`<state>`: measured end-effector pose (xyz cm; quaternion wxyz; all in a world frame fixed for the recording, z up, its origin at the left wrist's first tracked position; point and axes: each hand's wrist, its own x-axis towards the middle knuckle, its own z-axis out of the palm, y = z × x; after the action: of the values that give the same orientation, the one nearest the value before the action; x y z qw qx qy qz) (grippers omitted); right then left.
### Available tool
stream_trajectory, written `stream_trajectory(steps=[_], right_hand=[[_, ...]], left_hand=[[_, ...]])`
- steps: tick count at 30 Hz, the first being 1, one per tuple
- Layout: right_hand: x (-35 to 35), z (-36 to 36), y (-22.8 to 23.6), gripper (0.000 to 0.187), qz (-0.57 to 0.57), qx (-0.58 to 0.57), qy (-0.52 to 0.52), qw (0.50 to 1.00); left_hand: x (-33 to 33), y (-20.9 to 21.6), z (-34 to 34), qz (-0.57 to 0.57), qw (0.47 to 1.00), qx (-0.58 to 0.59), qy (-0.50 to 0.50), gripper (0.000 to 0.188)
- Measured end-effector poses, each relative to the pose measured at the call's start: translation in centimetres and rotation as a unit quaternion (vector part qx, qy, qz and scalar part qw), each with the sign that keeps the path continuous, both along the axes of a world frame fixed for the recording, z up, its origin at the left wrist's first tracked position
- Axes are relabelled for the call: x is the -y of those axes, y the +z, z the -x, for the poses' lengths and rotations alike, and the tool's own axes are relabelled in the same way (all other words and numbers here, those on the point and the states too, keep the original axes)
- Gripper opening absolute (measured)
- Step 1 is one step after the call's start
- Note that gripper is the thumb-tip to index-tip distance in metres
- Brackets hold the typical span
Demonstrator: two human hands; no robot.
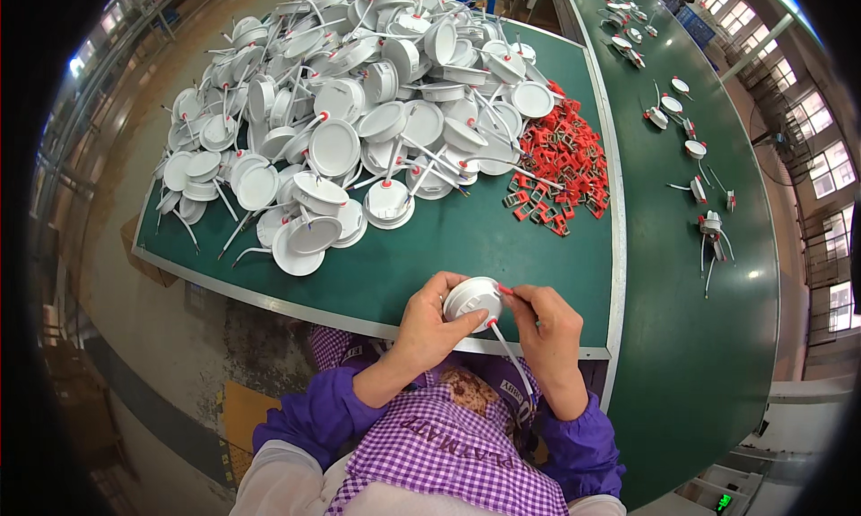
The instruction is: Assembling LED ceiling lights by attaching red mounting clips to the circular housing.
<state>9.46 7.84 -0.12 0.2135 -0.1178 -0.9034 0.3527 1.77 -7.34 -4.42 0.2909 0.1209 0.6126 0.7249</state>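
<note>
At the near edge of the green table, my left hand (429, 326) grips a round white downlight (473, 301), thumb across its back and fingers around its rim. A white cable (511, 350) leaves the lamp through a red grommet and hangs down toward my lap. My right hand (549, 326) is closed, thumb and forefinger pinching a small red clip (506, 290) against the lamp's right rim. Most of the clip is hidden by the fingertips, and I cannot tell whether it is attached.
A big heap of white downlights (334, 148) with cables covers the far part of the table. Red metal-framed clips (565, 162) lie piled to its right. Beyond the table's pale edge strip (619, 247), a green conveyor belt (691, 337) carries several scattered lamps (657, 117).
</note>
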Motion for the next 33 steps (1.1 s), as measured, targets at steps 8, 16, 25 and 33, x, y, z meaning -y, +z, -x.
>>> stream_trajectory(steps=[8, 16, 25, 33], right_hand=[[1.3, -0.8, -0.1, 0.015, 0.027, -0.021, 0.011, 0.999], [1.3, -0.4, -0.5, 0.015, 0.04, -0.013, 0.007, 0.999], [1.9, -1.0, -1.4, 0.01, 0.11, -0.032, -0.039, 0.993], [1.4, -1.8, 0.2, 0.034, 0.481, 0.052, 0.008, 0.875]], left_hand=[[-0.1, 0.3, 0.0, 0.037, 0.995, -0.09, 0.003, 0.034], [-0.3, 2.2, 0.6, 0.1, 0.979, -0.177, -0.015, 0.031], [0.4, 1.1, 1.1, 0.077, 0.972, -0.214, -0.063, 0.033], [2.0, 1.2, 2.4, 0.005, 0.973, -0.094, -0.211, 0.035]])
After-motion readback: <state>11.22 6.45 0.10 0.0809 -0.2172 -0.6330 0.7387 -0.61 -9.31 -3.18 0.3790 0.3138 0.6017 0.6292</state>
